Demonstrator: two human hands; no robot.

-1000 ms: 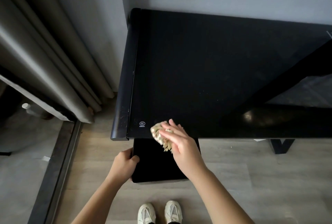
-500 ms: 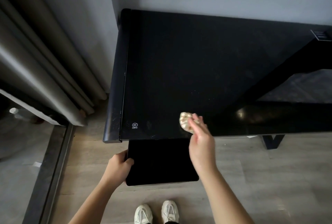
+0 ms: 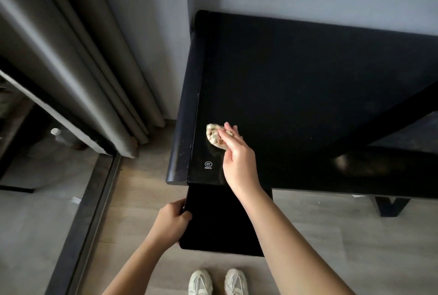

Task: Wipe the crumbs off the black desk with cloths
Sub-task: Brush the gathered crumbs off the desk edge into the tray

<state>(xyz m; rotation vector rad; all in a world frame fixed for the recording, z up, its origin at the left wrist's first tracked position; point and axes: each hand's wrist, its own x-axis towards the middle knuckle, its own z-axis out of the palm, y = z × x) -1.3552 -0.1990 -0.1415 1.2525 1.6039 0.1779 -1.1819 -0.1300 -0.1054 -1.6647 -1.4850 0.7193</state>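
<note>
Right hand (image 3: 237, 155), centre of frame, presses the crumpled cloth (image 3: 213, 137) flat on the desk (image 3: 296, 81) near its left edge, fingers mostly straight. Left hand (image 3: 171, 221), lower centre, grips the left edge of a black board (image 3: 220, 219) below the desk's front edge.

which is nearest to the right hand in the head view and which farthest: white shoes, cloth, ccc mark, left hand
1. cloth, touching, under the right hand on the desk.
2. ccc mark, just left of that hand, near the desk's front edge.
3. left hand, lower left, gripping the black board.
4. white shoes, on the floor at the bottom.
</note>
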